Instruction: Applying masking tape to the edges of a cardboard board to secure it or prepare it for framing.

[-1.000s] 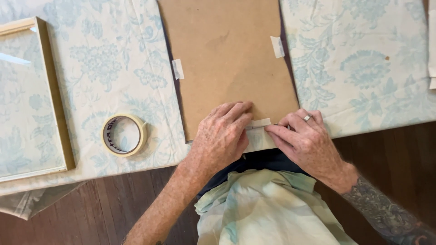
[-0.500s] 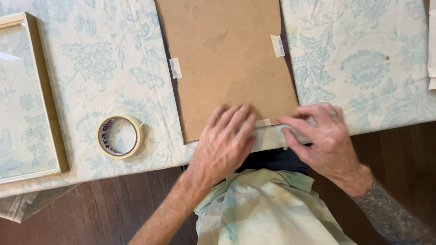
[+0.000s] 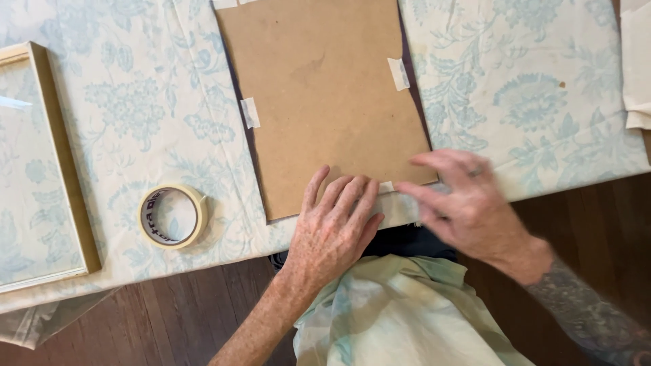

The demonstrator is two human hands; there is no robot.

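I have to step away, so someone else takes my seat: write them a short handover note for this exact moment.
Left hand: flat on the near edge of the brown backing board, holding nothing.
Right hand: blurred, fingertips at the tape strip on that near edge.
Done: tape tabs on the left edge and right edge.
Left: near-edge strip looks not fully pressed down.
Tape roll lies left of the board; wooden frame at far left.

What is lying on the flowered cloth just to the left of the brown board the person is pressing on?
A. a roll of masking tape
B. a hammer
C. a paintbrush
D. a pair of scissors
A: a roll of masking tape lies flat on the flowered cloth, left of the brown board on which the left hand rests.
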